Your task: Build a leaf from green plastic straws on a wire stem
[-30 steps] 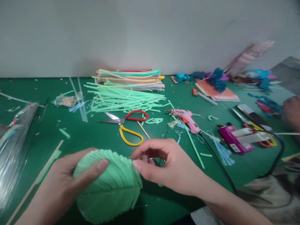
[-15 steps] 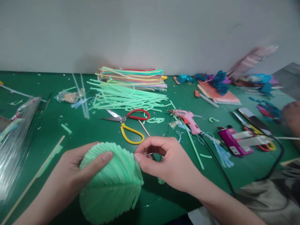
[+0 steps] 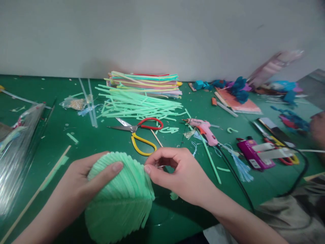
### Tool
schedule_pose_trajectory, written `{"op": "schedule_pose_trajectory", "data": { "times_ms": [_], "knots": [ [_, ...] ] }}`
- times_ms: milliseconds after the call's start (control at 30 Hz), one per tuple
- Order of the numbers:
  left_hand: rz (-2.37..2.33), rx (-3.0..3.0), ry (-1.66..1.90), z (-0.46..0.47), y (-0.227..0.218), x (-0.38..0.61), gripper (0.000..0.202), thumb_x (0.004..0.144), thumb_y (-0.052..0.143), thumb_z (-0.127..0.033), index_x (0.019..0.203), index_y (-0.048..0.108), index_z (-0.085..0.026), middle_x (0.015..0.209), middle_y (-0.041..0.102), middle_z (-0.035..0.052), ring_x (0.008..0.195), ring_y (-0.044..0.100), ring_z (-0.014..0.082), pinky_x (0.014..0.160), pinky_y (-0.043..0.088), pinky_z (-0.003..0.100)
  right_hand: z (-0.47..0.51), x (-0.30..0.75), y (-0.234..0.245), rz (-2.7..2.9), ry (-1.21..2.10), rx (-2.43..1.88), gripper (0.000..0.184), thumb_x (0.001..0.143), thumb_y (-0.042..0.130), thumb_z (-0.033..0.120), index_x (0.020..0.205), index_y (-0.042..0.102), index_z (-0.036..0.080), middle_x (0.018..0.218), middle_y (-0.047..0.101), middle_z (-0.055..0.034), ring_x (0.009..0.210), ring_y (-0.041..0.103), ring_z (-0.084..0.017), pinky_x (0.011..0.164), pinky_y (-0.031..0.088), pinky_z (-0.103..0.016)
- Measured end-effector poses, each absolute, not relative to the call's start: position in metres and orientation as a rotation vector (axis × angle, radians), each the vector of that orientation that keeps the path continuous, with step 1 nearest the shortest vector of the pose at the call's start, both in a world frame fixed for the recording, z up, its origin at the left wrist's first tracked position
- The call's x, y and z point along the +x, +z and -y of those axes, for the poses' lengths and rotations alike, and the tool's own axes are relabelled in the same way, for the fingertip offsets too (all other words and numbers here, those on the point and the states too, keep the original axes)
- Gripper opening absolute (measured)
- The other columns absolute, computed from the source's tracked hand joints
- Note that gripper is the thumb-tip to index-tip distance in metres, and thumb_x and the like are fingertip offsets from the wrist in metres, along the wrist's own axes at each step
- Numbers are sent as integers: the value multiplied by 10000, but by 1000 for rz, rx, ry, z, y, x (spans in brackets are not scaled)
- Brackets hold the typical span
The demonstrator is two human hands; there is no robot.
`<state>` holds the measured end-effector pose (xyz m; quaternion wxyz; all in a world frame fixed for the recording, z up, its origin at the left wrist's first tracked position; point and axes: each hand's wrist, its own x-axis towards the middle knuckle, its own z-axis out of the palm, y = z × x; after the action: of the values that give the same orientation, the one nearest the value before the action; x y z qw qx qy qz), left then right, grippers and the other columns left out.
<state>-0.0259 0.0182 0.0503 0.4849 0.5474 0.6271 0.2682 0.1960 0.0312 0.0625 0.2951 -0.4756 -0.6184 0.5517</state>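
Head view: the left hand grasps the green straw leaf at the frame's 7 o'clock, thumb pressed on its ribbed face. The right hand pinches the leaf's rim at its 2 o'clock edge — remaining fingers curled. The scissors lie on the green surface, at 12 o'clock of the leaf.

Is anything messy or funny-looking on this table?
Yes. Cut green bits lie scattered on the table beside the scissors. The green leaf in the left hand has uneven ends sticking out along its lower edge, under the right hand.
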Motion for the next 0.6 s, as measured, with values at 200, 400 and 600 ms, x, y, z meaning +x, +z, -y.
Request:
{"op": "schedule_pose_trajectory", "data": {
  "times_ms": [200,400,600],
  "knots": [
    [-1491,1324,645,-18,48,-26,324,758,654,-550,744,668,-226,708,699,-12,636,605,174,569,480,226,-31,195,62,1656,1450,-1278,89,800,657,255,781,690,175,746,683,-4,654,590,-113,608,500,-229],
    [-1511,1095,699,-17,50,-19,358,728,692,-549,837,706,-208,771,732,12,662,647,199,571,503,254,-34,194,58,1618,1490,-1297,104,799,666,275,793,691,174,729,668,1,642,580,-105,597,493,-223],
    [-1300,639,688,-27,30,-17,375,757,743,-389,1084,695,-212,941,767,54,812,717,228,749,560,318,-51,190,42,1501,1710,-1292,100,803,673,249,793,653,151,645,623,15,584,580,-86,577,490,-207]
  ]
}}
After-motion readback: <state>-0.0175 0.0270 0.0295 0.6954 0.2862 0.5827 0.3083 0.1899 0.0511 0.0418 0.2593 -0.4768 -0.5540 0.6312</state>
